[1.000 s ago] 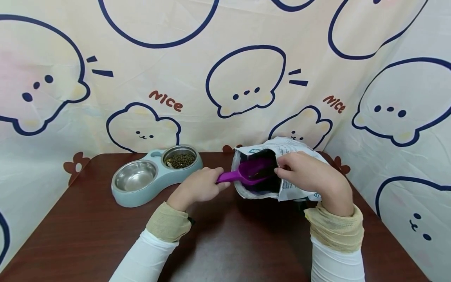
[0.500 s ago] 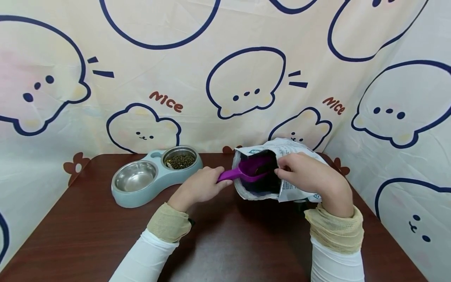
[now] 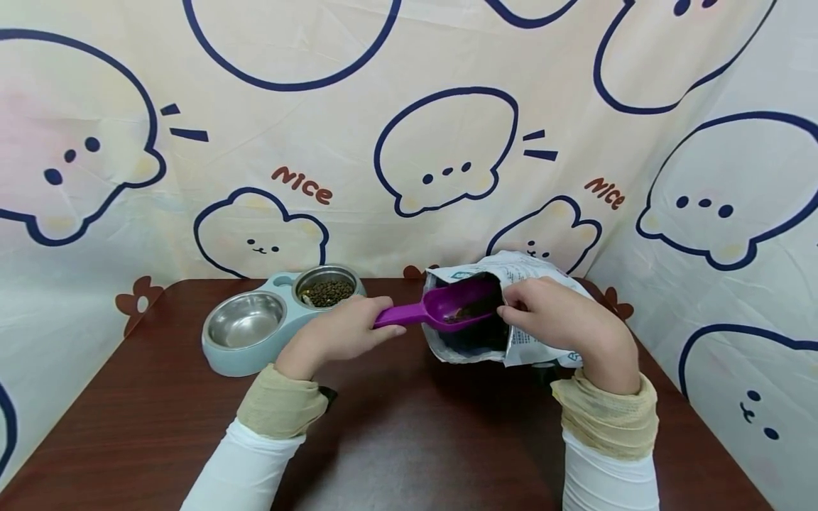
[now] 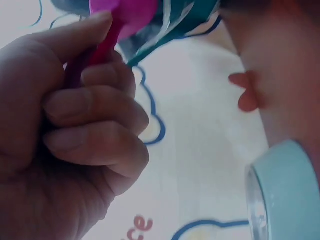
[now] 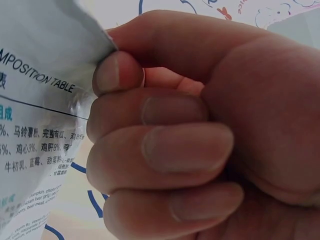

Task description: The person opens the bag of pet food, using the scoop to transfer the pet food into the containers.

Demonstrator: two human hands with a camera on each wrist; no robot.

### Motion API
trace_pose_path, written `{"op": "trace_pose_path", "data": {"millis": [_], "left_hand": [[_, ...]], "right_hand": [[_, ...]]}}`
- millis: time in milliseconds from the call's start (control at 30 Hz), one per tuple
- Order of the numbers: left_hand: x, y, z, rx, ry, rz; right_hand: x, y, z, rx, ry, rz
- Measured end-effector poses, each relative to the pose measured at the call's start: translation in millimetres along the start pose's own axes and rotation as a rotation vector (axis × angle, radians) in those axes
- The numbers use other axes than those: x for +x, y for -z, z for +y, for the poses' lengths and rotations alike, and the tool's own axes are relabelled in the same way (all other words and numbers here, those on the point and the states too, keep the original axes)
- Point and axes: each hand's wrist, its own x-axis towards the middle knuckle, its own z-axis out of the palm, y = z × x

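Head view: the left hand (image 3: 345,332) grips a purple scoop (image 3: 441,309) by its handle, long axis running right into the open bag (image 3: 530,348) on the bench (image 3: 409,440); the right hand (image 3: 562,319) pinches the bag's edge. The bowls (image 3: 281,316) lie left, nearer the left hand.

Left wrist view: fingers (image 4: 95,107) curl round the scoop handle (image 4: 107,40).

Right wrist view: thumb and fingers (image 5: 150,110) pinch the bag (image 5: 35,100).

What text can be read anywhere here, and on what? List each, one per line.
"Nice": printed in red on the cartoon backdrop cloth, and again further right.
"...MPOSITION TABLE": on the food bag pinched by the right hand, its first letters cut off.
Chinese ingredient lines with percentages below it: only partly legible.
Small English print at the bag's lower edge: too blurred to read.
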Motion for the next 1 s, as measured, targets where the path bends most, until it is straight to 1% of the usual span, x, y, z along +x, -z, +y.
{"op": "trace_pose_path", "data": {"millis": [100, 300, 433, 600, 800, 900, 1000], "left_hand": [[-7.5, 8.6, -8.5, 0.005, 0.008, 0.008], [-23.3, 23.8, -21.2, -0.032, 0.034, 0.005], [-28.8, 29.2, -25.7, -0.04, 0.042, 0.011], [-37.5, 31.7, -34.3, -0.053, 0.038, 0.002], [-58.2, 37.2, -54.2, -0.079, 0.027, 0.009], [-69.3, 43.5, -62.2, -0.068, 0.048, 0.027], [-78.4, 51.2, -67.3, -0.032, 0.08, 0.057]], "right_hand": [[-0.4, -1.1, -0.3, 0.012, -0.009, -0.003], [-0.5, -1.8, -1.6, 0.023, -0.017, -0.004], [-0.3, -1.6, -1.6, 0.021, -0.014, -0.003], [-0.3, -1.6, -1.1, 0.026, -0.014, -0.008], [-0.8, 1.1, -1.1, 0.027, -0.02, -0.008], [-1.2, 2.0, -0.9, 0.024, -0.023, -0.008], [-1.6, 1.8, -0.7, 0.022, -0.025, -0.011]]}}
